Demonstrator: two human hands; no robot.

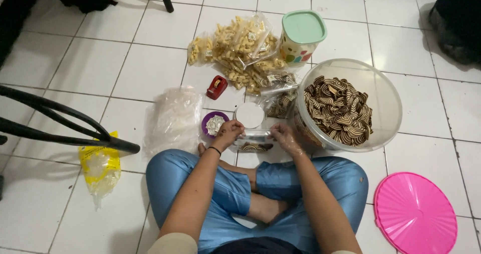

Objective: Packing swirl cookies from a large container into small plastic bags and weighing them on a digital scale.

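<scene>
Hands meet low over the tiled floor (150, 68), just ahead of my crossed legs, and between them sits a small clear packet of striped cookies (254, 144). I see its long axis running left to right, one end at each hand. My left hand (228, 132) curls closed on the left end; my right hand (284, 136), in a thin clear glove, pinches the right end, fingers bent shut. Both are equally near, the packet touching each. Just beyond stands a white-lidded round tub (249, 115), with a purple cup (214, 124) to its left. The big clear bowl of striped cookies (350, 103) sits right of my right hand.
</scene>
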